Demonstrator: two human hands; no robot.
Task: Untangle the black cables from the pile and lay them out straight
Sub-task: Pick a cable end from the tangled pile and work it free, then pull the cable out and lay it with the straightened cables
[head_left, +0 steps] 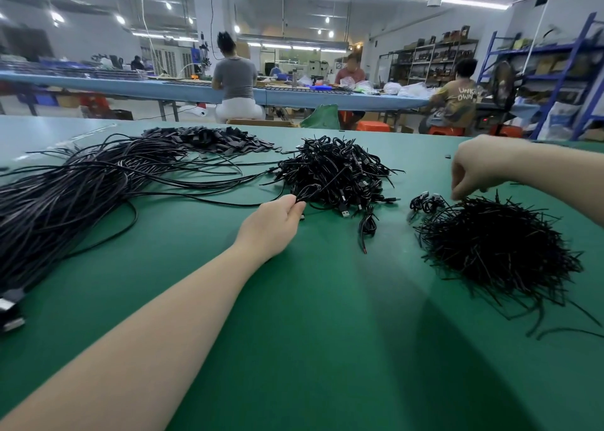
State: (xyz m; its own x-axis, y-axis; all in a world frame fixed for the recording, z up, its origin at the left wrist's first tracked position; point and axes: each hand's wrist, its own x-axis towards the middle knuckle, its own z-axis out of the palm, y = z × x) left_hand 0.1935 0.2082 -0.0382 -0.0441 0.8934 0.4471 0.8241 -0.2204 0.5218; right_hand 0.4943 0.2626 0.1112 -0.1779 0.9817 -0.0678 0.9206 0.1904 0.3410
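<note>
On the green table (320,316), toward its far middle, sits the tangled pile of black cables (333,172), coiled and knotted with plugs poking out at its near edge. The left hand (277,221) reaches in from the near left and touches the pile's near left corner, its fingers curled round a loop of cable (309,190) that leads up and right into the heap; this hand is plainly the nearer of the two to the pile. To free that cable, the pull would likely need to run left and toward the body, away from the heap, because the straightened cables (81,182) already lie as a long sheaf on the left, their length running from the near left edge out toward the far middle. The right hand (474,169) hovers at the far right, fingers bent downward and pinched together just above a mound of short black ties (500,247); whether it actually holds one I cannot tell. A few small coiled cables (425,202) lie between the pile and that mound. The table covering is smooth and dull green. Beyond it is a workshop with long blue benches (137,87), seated workers, shelving (434,58) on the right and strip lights overhead.
</note>
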